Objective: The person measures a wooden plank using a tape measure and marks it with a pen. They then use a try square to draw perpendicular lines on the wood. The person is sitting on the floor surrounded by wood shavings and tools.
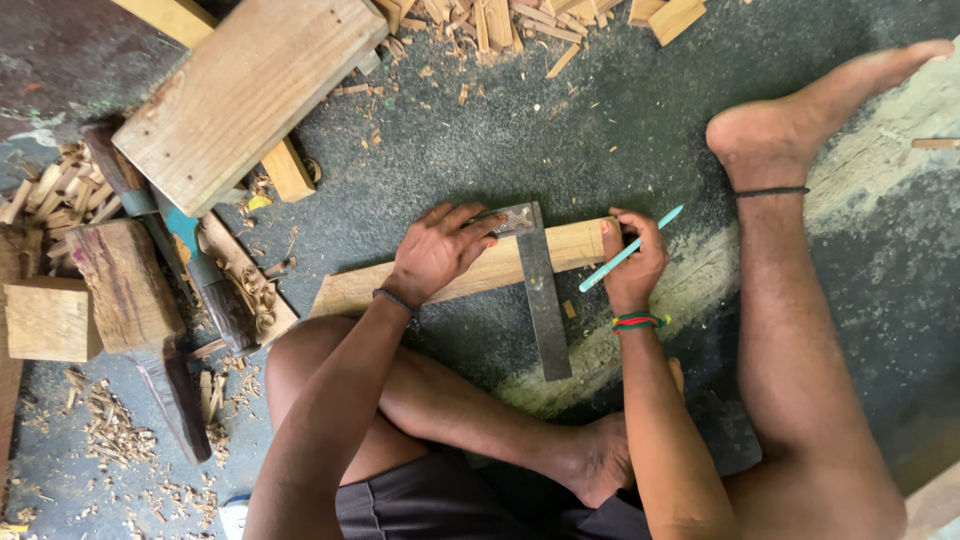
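Far left: a square wooden block [50, 320] and a dark, reddish log [125, 285] sit on the floor [640, 130] among wood chips [110, 430].
Upper left: a broad pale plank [245, 90] lies tilted over a narrower yellow batten [288, 170]; just below it, a long dark-handled tool [190, 265] rests on a small board, its working end too dim for me to make out.
Left hand: my left hand [437, 250], a dark band at the wrist, lies flat with fingers spread, pressing down the wooden strip [470, 272] and touching the stock of the try square [540, 285].
Centre: the wooden strip lies on the floor, just in front of my folded leg, slanting up to the right; the try square's metal blade crosses it and runs down towards me.
Right hand: my right hand [632, 262], red and green bands at the wrist, pinches a light blue pencil [630, 248] at the strip's right end, fingertips on the wood.
Right: my bare foot [790, 125] rests on the floor, well apart from the strip.
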